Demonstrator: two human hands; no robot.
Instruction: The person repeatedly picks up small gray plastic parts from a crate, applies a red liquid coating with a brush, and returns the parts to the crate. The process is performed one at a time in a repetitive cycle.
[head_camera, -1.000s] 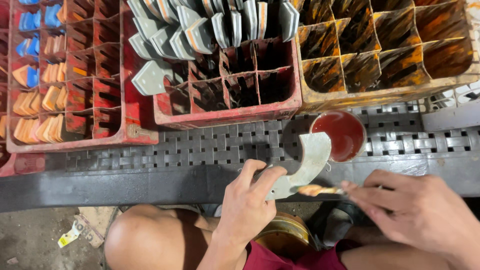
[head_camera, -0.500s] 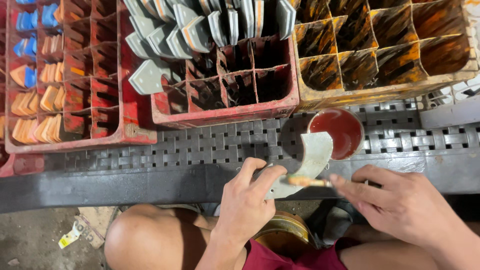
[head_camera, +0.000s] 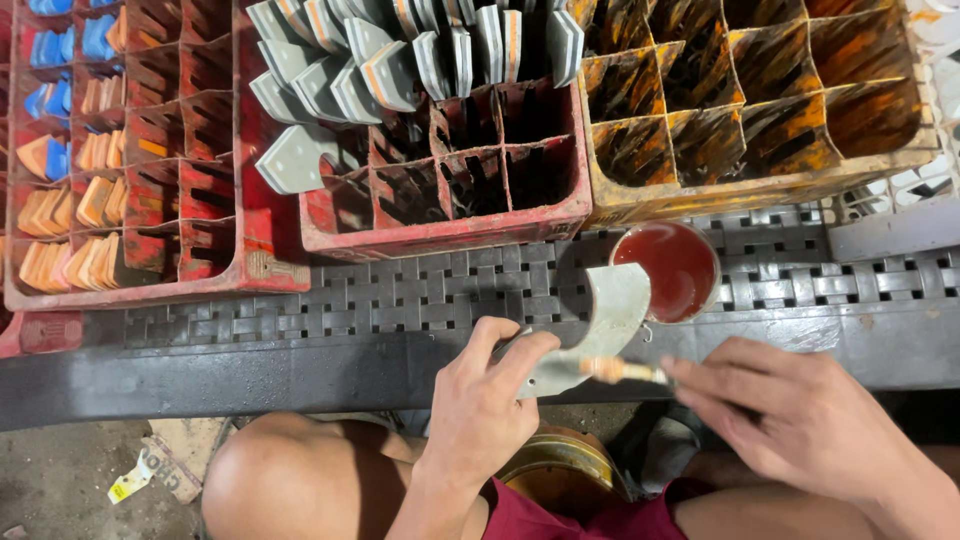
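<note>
Leftmost, a red crate (head_camera: 150, 160) with orange and blue curved pieces in its cells. Next, a second red crate (head_camera: 440, 225), grey curved pieces (head_camera: 400, 60) stacked in its upper cells. Left hand (head_camera: 480, 405) clamped on the lower end of a grey curved plate (head_camera: 600, 320), held over the black perforated table (head_camera: 300, 300), upper end just beside the cup of red paint (head_camera: 668, 268). Small brush (head_camera: 625, 372) touching the plate's lower part, pinched in the right hand (head_camera: 790, 420), blurred. Far right, a yellow paint-stained crate (head_camera: 760, 110).
</note>
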